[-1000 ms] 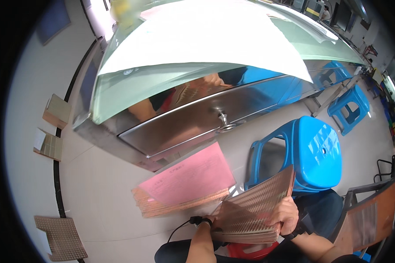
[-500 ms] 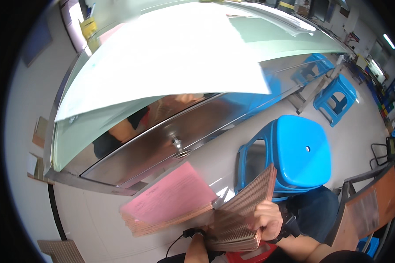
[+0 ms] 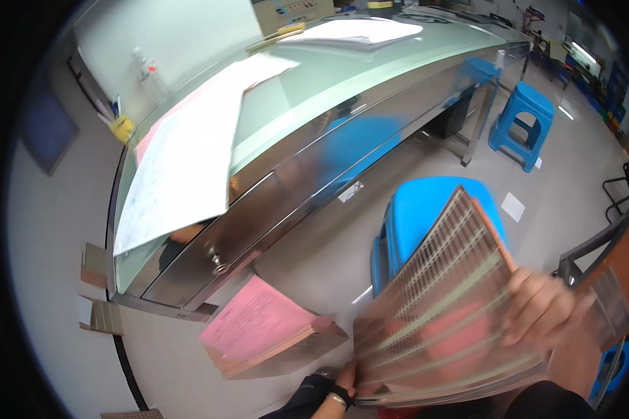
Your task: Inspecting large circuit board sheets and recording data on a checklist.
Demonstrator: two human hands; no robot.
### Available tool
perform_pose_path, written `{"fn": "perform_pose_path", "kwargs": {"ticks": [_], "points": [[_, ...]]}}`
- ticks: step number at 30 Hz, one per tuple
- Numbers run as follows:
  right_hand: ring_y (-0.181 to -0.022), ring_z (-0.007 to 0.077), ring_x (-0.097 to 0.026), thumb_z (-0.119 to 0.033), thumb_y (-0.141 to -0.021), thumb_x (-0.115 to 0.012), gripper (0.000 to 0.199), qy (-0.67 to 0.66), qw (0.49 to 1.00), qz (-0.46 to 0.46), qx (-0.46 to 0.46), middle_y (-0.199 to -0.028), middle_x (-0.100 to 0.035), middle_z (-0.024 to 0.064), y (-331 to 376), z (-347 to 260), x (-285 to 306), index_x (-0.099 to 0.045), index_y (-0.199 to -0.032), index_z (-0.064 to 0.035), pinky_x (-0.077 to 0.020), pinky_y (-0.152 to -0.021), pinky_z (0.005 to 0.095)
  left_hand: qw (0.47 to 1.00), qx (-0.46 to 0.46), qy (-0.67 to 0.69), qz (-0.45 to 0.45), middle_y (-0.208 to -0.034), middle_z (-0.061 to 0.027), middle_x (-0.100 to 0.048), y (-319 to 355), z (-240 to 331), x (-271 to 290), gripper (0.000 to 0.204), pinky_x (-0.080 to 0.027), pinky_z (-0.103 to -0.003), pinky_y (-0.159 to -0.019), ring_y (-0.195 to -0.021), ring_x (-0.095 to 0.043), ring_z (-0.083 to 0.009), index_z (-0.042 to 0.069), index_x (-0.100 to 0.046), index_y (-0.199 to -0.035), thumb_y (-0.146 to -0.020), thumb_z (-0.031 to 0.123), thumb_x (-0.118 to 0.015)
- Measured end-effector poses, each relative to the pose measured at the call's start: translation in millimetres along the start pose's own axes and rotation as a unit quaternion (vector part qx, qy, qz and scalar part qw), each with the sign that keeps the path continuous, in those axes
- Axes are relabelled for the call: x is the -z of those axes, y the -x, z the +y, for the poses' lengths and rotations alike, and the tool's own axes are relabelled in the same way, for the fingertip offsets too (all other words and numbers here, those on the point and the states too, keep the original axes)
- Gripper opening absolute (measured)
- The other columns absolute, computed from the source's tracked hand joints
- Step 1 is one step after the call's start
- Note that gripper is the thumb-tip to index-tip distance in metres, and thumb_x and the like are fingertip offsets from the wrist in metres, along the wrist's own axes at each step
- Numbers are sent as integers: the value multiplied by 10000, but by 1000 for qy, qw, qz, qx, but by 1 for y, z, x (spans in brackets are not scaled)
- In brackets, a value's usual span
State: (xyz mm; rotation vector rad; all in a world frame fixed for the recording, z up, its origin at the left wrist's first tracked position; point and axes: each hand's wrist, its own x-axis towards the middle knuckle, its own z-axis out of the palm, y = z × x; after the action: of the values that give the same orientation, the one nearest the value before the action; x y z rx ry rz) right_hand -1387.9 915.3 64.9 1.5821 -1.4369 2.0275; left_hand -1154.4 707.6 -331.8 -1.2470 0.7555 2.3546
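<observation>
Copper-coloured circuit panels [image 3: 433, 300] with a fine pattern of slots and pale stripes stand tilted in front of me. At their lower left edge is my left hand [image 3: 347, 377], closed on the edge, its fingers partly hidden behind the panels. My right hand [image 3: 541, 307], blurred by motion, has its fingers curled at the right edge. How many panels are held together I cannot tell. To the left, a stack of similar copper-coloured panels [image 3: 279, 366] has a pink printed sheet [image 3: 258, 318] on top.
A glass-topped metal table [image 3: 314, 115] with white papers [image 3: 189, 153] hanging over its edge stands ahead. A blue stool [image 3: 416, 202] is just behind the panels; another blue stool [image 3: 524, 126] stands farther right. A brown board [image 3: 625, 279] on a frame is at the right.
My right hand has moved right and up, and the held panels now show a broad face, where they were a narrower upright stack. My view has shifted too.
</observation>
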Motion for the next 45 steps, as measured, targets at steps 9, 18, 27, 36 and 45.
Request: {"fn": "perform_pose_path", "kwargs": {"ticks": [9,18,27,36,45], "points": [[-485,91,-448,-171,-991,-296,391,-232,919,274,164,-443,-417,-45,59,27,192,-423,-622,-154,-374,-688,241,925,-330,-48,184,-711,-43,-493,135,54,-144,259,-461,-345,-401,-549,-543,-183,116,-431,-853,-950,357,-442],[-463,97,-325,-172,-976,-345,362,-419,744,519,19,-449,-301,-57,166,143,248,-374,-615,-161,-385,-737,261,854,-431,-174,234,-679,22,-388,98,184,-210,250,-354,-242,-367,-435,-378,-88,123,-405,-793,-959,307,-443],[-1061,202,-517,-324,-969,-364,365,-257,738,576,-240,-1153,-526,99,207,168,229,-458,-1217,-73,-452,-912,343,863,-430,-190,187,-685,49,-349,86,214,-239,256,-343,-230,-609,-629,-330,-62,119,-395,-754,-975,242,-436],[-1207,214,-419,-344,-964,-374,499,-164,797,368,-449,-1371,-380,114,290,162,178,-309,-1364,-52,-380,-1003,339,861,-434,-177,196,-690,45,-361,86,210,-247,264,-334,-225,-613,-635,-337,-69,117,-393,-734,-968,229,-444],[-1169,203,-464,-161,-894,-542,491,-141,759,318,-550,-1351,-419,102,247,143,183,-362,-1346,-93,-408,-976,333,805,-486,-268,212,-692,23,-404,59,227,-192,212,-406,-250,-411,-503,-403,-81,137,-397,-806,-963,276,-421]]}}
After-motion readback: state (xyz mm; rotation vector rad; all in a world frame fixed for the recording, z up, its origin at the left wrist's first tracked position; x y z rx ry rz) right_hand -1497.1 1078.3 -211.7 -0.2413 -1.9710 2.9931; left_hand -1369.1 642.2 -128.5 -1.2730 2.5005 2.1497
